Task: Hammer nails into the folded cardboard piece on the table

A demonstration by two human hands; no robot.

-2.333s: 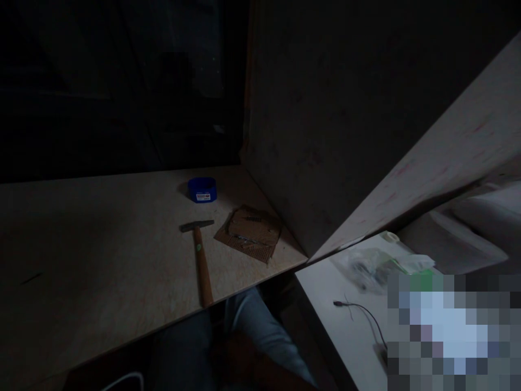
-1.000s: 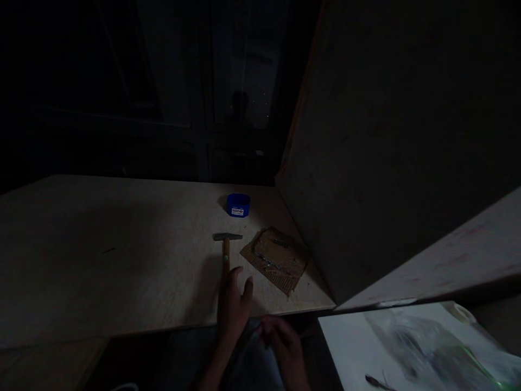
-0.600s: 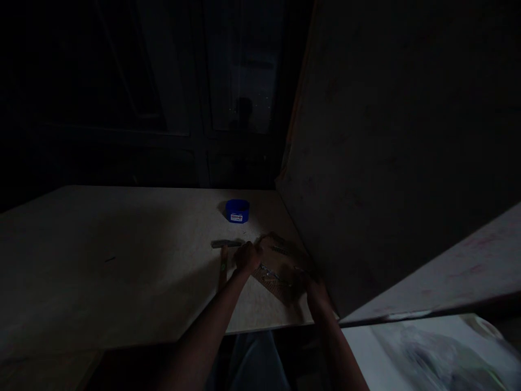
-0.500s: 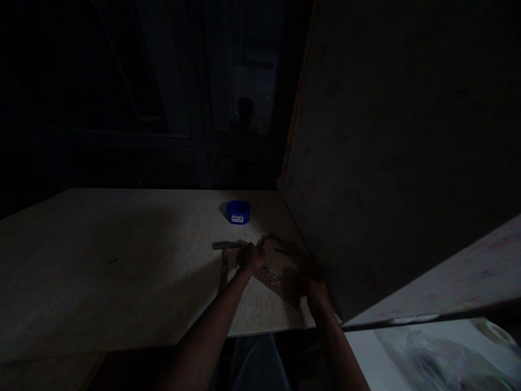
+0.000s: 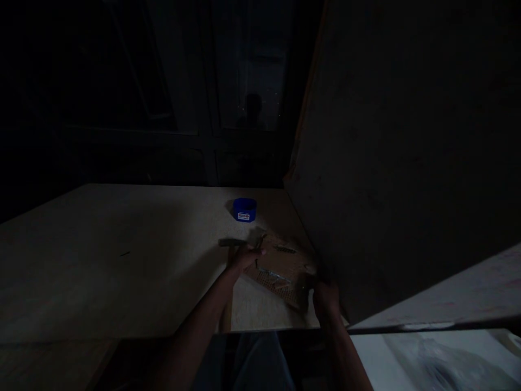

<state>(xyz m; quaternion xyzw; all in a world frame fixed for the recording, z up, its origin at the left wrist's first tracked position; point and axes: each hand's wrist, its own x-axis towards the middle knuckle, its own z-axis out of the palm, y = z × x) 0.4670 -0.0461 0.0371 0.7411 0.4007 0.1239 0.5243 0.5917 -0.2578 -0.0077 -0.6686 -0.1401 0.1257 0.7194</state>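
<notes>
A torn piece of brown cardboard (image 5: 280, 269) lies on the pale wooden board (image 5: 122, 260), with several screws on it. My left hand (image 5: 246, 258) is closed on the cardboard's left corner, which is lifted a little. At the cardboard's near right edge, my right hand (image 5: 325, 298) grips it. A hammer lies just left of my left hand, its metal head (image 5: 231, 243) showing and its wooden handle mostly behind my left forearm. A small blue round tub (image 5: 245, 209) stands beyond them.
A tall upright board (image 5: 399, 163) walls off the right side, close to the cardboard. A white surface (image 5: 427, 358) with a crumpled plastic bag lies at the lower right. The room is very dark; a dark window is behind the board.
Both hands came up from below the board's edge to the cardboard. My left hand passed the hammer handle and took the left corner; the right took the near right edge.
</notes>
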